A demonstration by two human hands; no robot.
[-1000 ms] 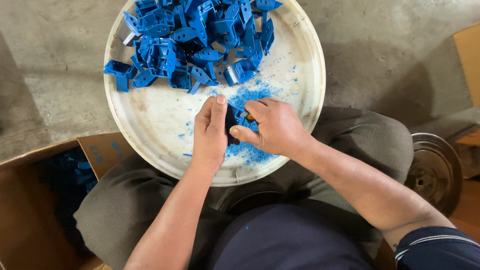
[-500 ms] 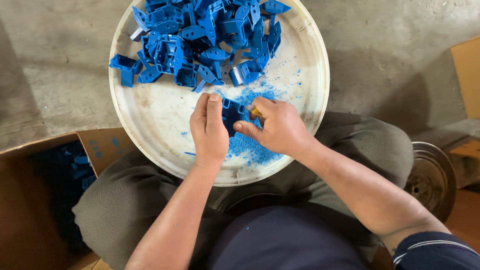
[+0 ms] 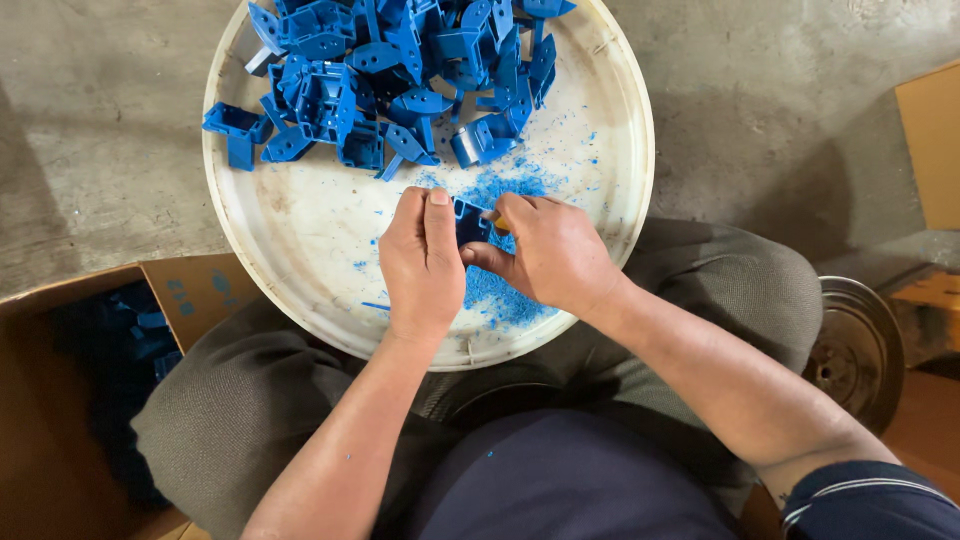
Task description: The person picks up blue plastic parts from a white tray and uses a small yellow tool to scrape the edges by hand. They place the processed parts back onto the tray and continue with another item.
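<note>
My left hand (image 3: 422, 262) pinches the blue plastic part (image 3: 470, 222) firmly while my right hand (image 3: 553, 252) trims it, best kept low over the tray (image 3: 300, 240).

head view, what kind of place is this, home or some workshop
Probably a small workshop. The person sits by a bare concrete floor, both hands on one blue plastic part over a round tray piled with identical parts, with a cardboard box of more alongside.

Bright, even daylight; sharp focus, soft shadows.
</note>
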